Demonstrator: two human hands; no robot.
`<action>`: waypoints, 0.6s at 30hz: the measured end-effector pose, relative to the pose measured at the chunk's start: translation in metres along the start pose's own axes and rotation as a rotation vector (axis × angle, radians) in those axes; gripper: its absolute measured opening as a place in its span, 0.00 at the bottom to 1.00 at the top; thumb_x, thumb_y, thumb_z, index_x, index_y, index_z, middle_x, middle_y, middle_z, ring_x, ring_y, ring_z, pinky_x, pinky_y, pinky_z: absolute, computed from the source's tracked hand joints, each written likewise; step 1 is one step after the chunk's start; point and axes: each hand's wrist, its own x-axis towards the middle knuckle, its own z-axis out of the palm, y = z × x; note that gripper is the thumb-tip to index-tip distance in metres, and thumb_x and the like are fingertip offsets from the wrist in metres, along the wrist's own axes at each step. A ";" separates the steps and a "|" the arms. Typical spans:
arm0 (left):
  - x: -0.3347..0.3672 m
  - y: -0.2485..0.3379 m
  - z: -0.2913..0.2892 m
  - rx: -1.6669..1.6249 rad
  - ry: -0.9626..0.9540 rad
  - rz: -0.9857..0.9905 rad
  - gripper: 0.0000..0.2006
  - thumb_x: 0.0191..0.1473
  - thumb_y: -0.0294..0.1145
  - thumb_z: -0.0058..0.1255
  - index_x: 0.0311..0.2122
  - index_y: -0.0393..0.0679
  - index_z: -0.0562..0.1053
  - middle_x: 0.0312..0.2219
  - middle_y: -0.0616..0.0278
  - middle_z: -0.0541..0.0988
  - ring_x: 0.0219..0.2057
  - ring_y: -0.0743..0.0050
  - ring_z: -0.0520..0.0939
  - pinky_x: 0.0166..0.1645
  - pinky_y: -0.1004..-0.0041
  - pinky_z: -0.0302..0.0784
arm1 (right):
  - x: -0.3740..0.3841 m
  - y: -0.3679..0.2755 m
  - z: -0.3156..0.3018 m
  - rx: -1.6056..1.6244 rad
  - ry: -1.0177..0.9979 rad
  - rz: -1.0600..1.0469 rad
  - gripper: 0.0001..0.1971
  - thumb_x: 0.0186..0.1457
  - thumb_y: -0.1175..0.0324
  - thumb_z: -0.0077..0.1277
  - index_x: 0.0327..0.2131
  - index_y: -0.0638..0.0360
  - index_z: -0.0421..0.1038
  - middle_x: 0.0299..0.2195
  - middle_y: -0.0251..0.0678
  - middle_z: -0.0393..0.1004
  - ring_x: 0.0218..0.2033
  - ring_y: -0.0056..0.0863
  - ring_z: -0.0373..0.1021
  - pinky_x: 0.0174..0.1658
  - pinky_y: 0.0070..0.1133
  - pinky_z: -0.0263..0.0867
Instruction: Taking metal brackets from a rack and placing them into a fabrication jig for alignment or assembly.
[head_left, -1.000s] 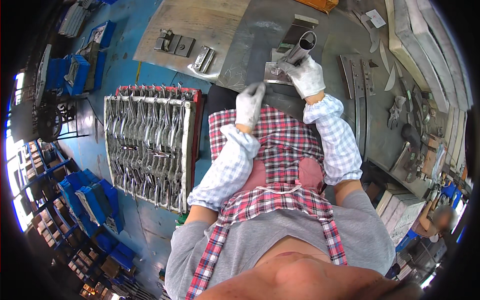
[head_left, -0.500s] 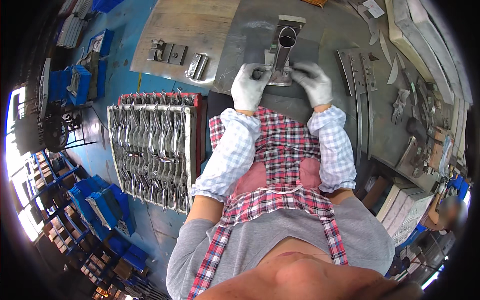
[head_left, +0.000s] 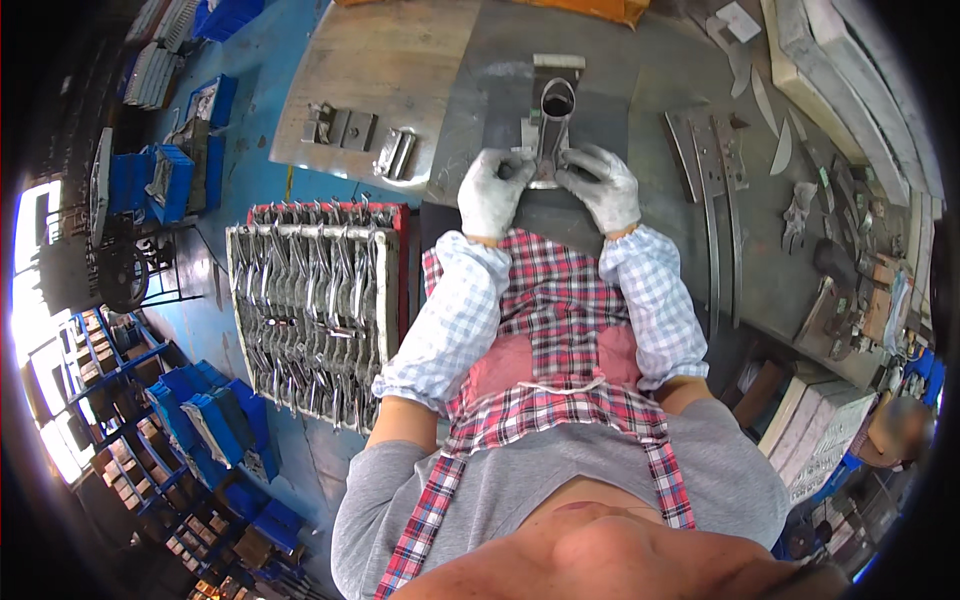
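Steel under both gloves — our left hand [head_left: 494, 192] and right hand [head_left: 603, 186] pinch the tubular metal part [head_left: 551, 128] on the workbench [head_left: 640, 90], seating it, we judge — next, steady square alignment.

Both hands gloved: left hand [head_left: 492, 193] and right hand [head_left: 603, 186] in grey-white knit work gloves. Light blue-and-white checked sleeve covers [head_left: 447, 318] run wrist to elbow, elasticated ends. Grey short-sleeve T-shirt [head_left: 720, 470]. Red, white and blue plaid apron [head_left: 553, 300] with shoulder straps and a pinkish centre panel.
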 end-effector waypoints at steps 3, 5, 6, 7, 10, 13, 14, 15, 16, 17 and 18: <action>0.007 0.005 0.008 -0.024 -0.046 -0.008 0.11 0.41 0.35 0.64 0.28 0.42 0.74 0.23 0.60 0.76 0.25 0.67 0.78 0.32 0.72 0.74 | -0.010 0.013 0.014 0.140 0.090 0.208 0.08 0.38 0.71 0.55 0.27 0.47 0.78 0.34 0.27 0.76 0.38 0.29 0.71 0.41 0.24 0.68; 0.007 0.005 0.000 -0.058 -0.051 -0.034 0.12 0.41 0.35 0.64 0.27 0.42 0.74 0.23 0.60 0.76 0.25 0.66 0.78 0.32 0.71 0.74 | -0.006 0.002 0.016 0.170 0.103 0.268 0.08 0.39 0.71 0.55 0.27 0.48 0.78 0.34 0.28 0.76 0.38 0.30 0.71 0.41 0.24 0.68; 0.006 -0.001 -0.002 -0.027 -0.036 0.014 0.11 0.41 0.35 0.63 0.28 0.42 0.75 0.22 0.60 0.76 0.25 0.68 0.78 0.32 0.72 0.74 | -0.002 -0.004 0.016 0.276 0.080 0.416 0.07 0.41 0.71 0.55 0.28 0.49 0.78 0.35 0.29 0.76 0.39 0.31 0.71 0.42 0.24 0.68; 0.002 -0.011 -0.012 0.013 -0.001 0.045 0.11 0.42 0.35 0.63 0.28 0.42 0.75 0.21 0.61 0.76 0.25 0.70 0.78 0.32 0.73 0.74 | 0.004 -0.013 0.022 0.398 0.037 0.553 0.07 0.42 0.71 0.55 0.29 0.50 0.78 0.35 0.29 0.76 0.39 0.32 0.71 0.42 0.24 0.68; -0.003 -0.020 -0.017 0.210 0.000 0.014 0.13 0.43 0.41 0.58 0.31 0.44 0.77 0.30 0.55 0.78 0.33 0.56 0.80 0.38 0.63 0.75 | 0.022 -0.031 0.008 0.368 -0.051 0.668 0.08 0.47 0.71 0.55 0.34 0.48 0.79 0.37 0.37 0.77 0.42 0.33 0.72 0.46 0.23 0.68; -0.007 -0.012 -0.020 -0.212 -0.062 0.027 0.19 0.43 0.41 0.59 0.38 0.41 0.76 0.34 0.53 0.78 0.37 0.55 0.80 0.44 0.65 0.75 | 0.034 -0.054 0.019 0.807 0.022 0.708 0.15 0.53 0.73 0.52 0.45 0.64 0.71 0.45 0.42 0.73 0.40 0.28 0.73 0.44 0.21 0.70; -0.016 -0.004 -0.028 -0.423 0.056 0.000 0.20 0.44 0.38 0.59 0.43 0.40 0.74 0.35 0.53 0.77 0.36 0.55 0.80 0.45 0.65 0.75 | 0.045 -0.075 0.020 0.630 -0.052 0.628 0.15 0.54 0.69 0.51 0.46 0.61 0.70 0.45 0.43 0.73 0.39 0.29 0.73 0.42 0.21 0.70; -0.020 -0.004 -0.040 -0.153 0.268 0.325 0.22 0.45 0.37 0.58 0.47 0.40 0.71 0.36 0.52 0.77 0.38 0.55 0.79 0.45 0.66 0.75 | 0.048 -0.090 0.016 0.061 -0.321 0.563 0.17 0.55 0.63 0.51 0.46 0.59 0.69 0.41 0.43 0.75 0.37 0.32 0.75 0.39 0.23 0.70; -0.030 -0.005 -0.051 -0.139 0.297 0.378 0.22 0.46 0.36 0.58 0.47 0.40 0.70 0.37 0.52 0.77 0.39 0.56 0.79 0.45 0.66 0.74 | 0.044 -0.111 0.032 0.333 -0.202 0.392 0.19 0.52 0.59 0.53 0.45 0.58 0.70 0.33 0.41 0.78 0.32 0.36 0.75 0.34 0.28 0.70; -0.041 0.000 -0.063 -0.255 0.199 0.143 0.22 0.46 0.36 0.58 0.47 0.41 0.70 0.36 0.52 0.77 0.38 0.56 0.79 0.45 0.65 0.74 | -0.005 -0.066 0.092 0.588 -0.175 0.212 0.16 0.50 0.60 0.54 0.41 0.57 0.72 0.26 0.41 0.77 0.27 0.44 0.74 0.31 0.33 0.69; -0.060 -0.012 -0.085 -0.363 0.126 -0.127 0.22 0.46 0.36 0.58 0.47 0.41 0.70 0.36 0.52 0.77 0.38 0.55 0.79 0.45 0.65 0.74 | 0.006 -0.112 0.071 0.298 -0.467 0.218 0.10 0.49 0.62 0.54 0.35 0.52 0.75 0.30 0.37 0.77 0.29 0.42 0.73 0.31 0.31 0.69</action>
